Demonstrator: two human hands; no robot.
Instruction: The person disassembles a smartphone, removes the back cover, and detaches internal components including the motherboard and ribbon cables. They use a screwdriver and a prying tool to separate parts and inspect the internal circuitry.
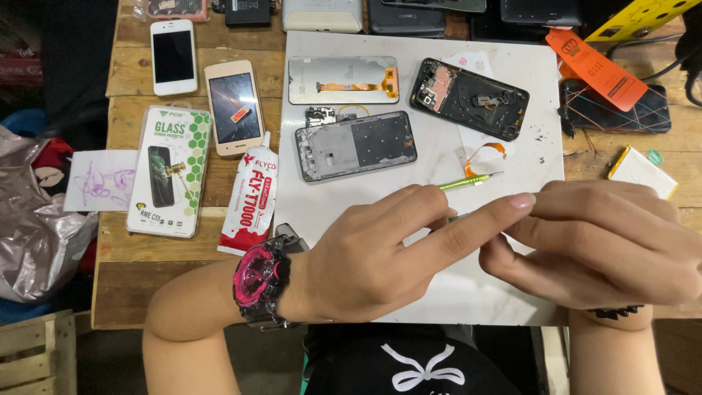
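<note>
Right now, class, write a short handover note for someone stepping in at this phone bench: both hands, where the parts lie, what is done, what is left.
Left hand: watch on the wrist, forefinger stretched to meet the right hand; whatever they pinch between them is hidden.
Green screwdriver: on the white mat, just beyond the fingers.
Done: phone opened; metal frame, screen panel and black back housing lie apart on the mat.
Glue tube lies at the mat's left edge.
Left: nothing is reassembled yet.
</note>
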